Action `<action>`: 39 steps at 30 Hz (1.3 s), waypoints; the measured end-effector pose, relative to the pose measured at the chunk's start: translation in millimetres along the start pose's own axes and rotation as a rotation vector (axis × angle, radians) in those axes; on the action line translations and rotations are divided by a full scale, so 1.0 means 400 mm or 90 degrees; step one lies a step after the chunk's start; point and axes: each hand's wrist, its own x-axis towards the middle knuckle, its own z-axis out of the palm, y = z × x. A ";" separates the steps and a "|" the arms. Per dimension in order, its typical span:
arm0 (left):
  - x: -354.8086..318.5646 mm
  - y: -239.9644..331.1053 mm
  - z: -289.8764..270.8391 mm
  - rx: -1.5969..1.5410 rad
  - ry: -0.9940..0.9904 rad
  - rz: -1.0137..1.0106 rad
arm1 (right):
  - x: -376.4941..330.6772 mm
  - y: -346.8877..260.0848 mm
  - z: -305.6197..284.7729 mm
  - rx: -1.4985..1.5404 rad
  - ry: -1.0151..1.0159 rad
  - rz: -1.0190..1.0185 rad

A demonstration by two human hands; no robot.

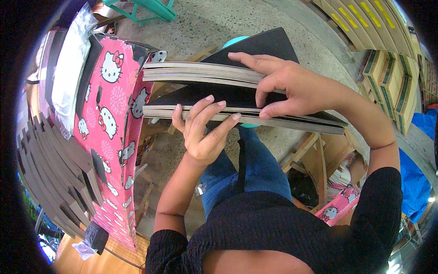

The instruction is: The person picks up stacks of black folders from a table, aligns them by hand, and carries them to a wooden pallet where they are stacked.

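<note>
Two stacks of thin black boards with pale grey edges lie in front of me, an upper stack (200, 73) and a lower stack (296, 123). At the lower stack's near edge my left hand (203, 130) has its fingers spread, fingertips touching the board edges. My right hand (292, 89) reaches over from the right. Its index finger stretches along the upper stack, while its thumb and another finger close at the edge of the lower stack's top boards. Black board faces show between and behind the stacks. The undersides are hidden.
Left of the stacks stands a pink cartoon-patterned surface (116, 96), with clear plastic (70, 77) and many dark grey boards (50, 169) beside it. A green stool (155, 11) stands at the far side. Cartons (388, 82) and a blue tarp (413, 178) are at right.
</note>
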 end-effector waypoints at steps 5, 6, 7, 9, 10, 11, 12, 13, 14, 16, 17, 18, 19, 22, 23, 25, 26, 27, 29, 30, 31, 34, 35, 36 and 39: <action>0.000 0.000 0.002 0.003 0.009 0.005 | 0.001 -0.001 -0.001 -0.007 0.001 0.002; 0.000 0.000 0.002 0.004 0.009 0.004 | 0.001 -0.001 -0.001 -0.011 0.002 0.001; -0.002 0.000 0.002 0.003 0.008 0.004 | 0.001 -0.001 -0.001 -0.015 0.003 0.000; -0.005 -0.001 0.002 0.001 0.007 0.004 | 0.000 -0.001 0.000 -0.013 0.002 0.000; -0.006 -0.001 0.001 0.000 0.004 0.003 | 0.000 -0.001 0.001 -0.013 0.002 0.000; -0.007 -0.002 0.001 0.000 0.002 0.002 | 0.000 -0.002 0.001 -0.013 0.000 0.002; -0.008 -0.001 0.000 0.000 -0.001 0.001 | 0.000 -0.002 0.002 -0.014 -0.002 0.004; -0.008 -0.002 0.000 0.002 0.000 0.002 | 0.001 -0.003 0.002 -0.014 -0.004 0.006; -0.009 -0.002 0.000 0.004 0.001 0.003 | 0.001 -0.003 0.002 -0.015 -0.004 0.006; -0.010 -0.003 0.001 0.006 0.004 0.006 | 0.001 -0.003 0.002 -0.018 -0.003 0.006; -0.011 -0.003 0.001 0.007 0.006 0.008 | 0.002 -0.003 0.002 -0.017 -0.004 0.006; -0.011 -0.003 0.001 0.008 0.008 0.010 | 0.001 -0.004 0.002 -0.016 -0.004 0.006; -0.012 -0.003 0.001 0.005 0.010 0.011 | 0.001 -0.005 0.002 -0.016 -0.004 0.007; -0.013 -0.005 0.002 0.001 0.018 0.014 | -0.001 -0.001 0.003 -0.018 -0.006 0.000; -0.014 -0.006 0.004 0.002 0.021 0.015 | -0.001 -0.002 0.004 -0.018 -0.005 -0.001; -0.017 -0.007 0.006 0.006 0.027 0.016 | 0.000 -0.003 0.004 -0.016 -0.005 -0.003; -0.018 -0.007 0.007 0.008 0.031 0.016 | 0.000 -0.003 0.005 -0.022 -0.005 -0.004; -0.020 -0.007 0.008 0.010 0.035 0.015 | 0.000 -0.003 0.005 -0.029 -0.004 -0.005; -0.022 -0.007 0.009 0.009 0.039 0.017 | 0.001 -0.003 0.006 -0.033 -0.003 -0.007; -0.022 -0.008 0.010 0.009 0.041 0.019 | 0.000 -0.003 0.006 -0.031 -0.001 -0.006; -0.023 -0.008 0.009 0.011 0.040 0.020 | 0.000 -0.003 0.006 -0.030 0.002 -0.006; -0.028 -0.007 0.014 0.017 0.092 0.016 | 0.001 -0.004 0.012 -0.022 0.010 -0.012; -0.036 -0.002 0.027 0.016 0.146 0.009 | 0.002 -0.005 0.014 -0.027 0.011 -0.011; -0.039 0.001 0.036 0.013 0.200 0.003 | 0.002 -0.005 0.014 -0.031 0.013 -0.009; -0.047 0.005 0.021 0.067 0.129 0.014 | 0.005 -0.019 0.019 0.002 0.034 0.037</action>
